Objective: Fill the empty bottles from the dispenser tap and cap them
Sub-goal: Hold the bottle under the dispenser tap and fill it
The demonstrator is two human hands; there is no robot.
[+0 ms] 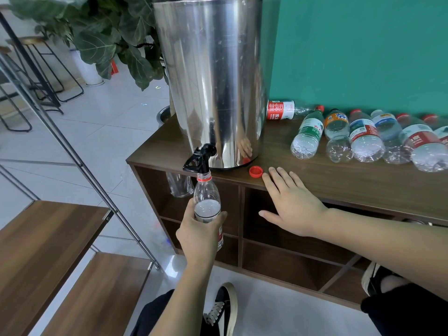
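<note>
A tall steel dispenser (pixel 213 76) stands on the wooden cabinet top (pixel 339 180), its black tap (pixel 200 157) overhanging the front edge. My left hand (pixel 200 235) grips a clear uncapped bottle (pixel 206 198) upright, its mouth right under the tap; water shows in the bottle up to its shoulder. My right hand (pixel 291 202) lies flat on the cabinet edge with fingers straight, just right of a loose red cap (pixel 255 171).
Several empty capped bottles (pixel 363 139) lie in a row at the right of the cabinet top, one more (pixel 288 109) behind the dispenser. Open cubbies sit below the top. A plant, stools and a metal-framed wooden shelf stand at the left.
</note>
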